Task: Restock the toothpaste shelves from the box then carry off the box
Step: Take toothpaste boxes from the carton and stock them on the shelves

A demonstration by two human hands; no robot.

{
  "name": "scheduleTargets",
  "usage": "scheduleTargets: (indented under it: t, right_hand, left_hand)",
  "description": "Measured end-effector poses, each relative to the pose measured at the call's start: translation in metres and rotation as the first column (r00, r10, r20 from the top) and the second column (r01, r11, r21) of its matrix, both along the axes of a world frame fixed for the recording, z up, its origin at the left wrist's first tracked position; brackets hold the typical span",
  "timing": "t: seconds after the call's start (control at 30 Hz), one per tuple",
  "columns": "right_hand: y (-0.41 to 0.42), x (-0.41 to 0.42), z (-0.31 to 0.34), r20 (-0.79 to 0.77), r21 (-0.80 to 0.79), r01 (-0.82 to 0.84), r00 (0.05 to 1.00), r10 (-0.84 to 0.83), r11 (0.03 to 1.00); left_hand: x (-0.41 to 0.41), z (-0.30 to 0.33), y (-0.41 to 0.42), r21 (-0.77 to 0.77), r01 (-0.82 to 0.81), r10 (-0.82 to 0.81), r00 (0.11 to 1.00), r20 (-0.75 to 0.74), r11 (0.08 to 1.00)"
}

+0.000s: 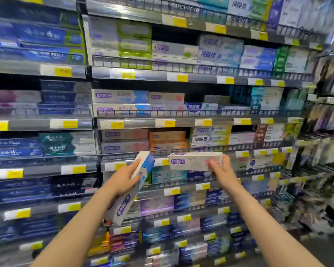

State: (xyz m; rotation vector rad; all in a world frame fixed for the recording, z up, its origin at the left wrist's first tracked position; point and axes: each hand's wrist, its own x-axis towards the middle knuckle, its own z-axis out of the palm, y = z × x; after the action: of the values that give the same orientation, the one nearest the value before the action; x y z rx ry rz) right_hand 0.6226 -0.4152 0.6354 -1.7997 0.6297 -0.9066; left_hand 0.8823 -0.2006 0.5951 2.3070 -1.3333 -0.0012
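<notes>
Pretty bright, even store light, seems to come from overhead, no hard shadows, just dark gaps behind the boxes on the shelves [181,122]. Some sheen on the clear price strips. Motion blur is heavy: right edge and lower part of the frame are smeared, upper left too. Sharpest bit is the middle, where you can almost read the print on the carton [193,160] in the right hand [223,171]. Wide-angle lens bends the shelf lines, especially toward the corners.
</notes>
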Motion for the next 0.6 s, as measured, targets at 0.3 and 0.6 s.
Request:
scheduleTargets:
  t: [0.3, 0.6]
  right_hand:
    - [-0.042, 0.094, 0.06, 0.136, -0.081, -0.1, 0.985, 0.111, 0.992]
    - [-0.1, 0.144, 0.11, 0.236, -0.11, -0.103, 0.964, 0.127, 0.989]
  left_hand:
    - [0.062, 0.061, 0.001, -0.08, -0.095, 0.109, 0.975, 0.194, 0.992]
    - [0.076, 0.127, -0.043, -0.147, -0.054, 0.099, 0.943, 0.317, 0.988]
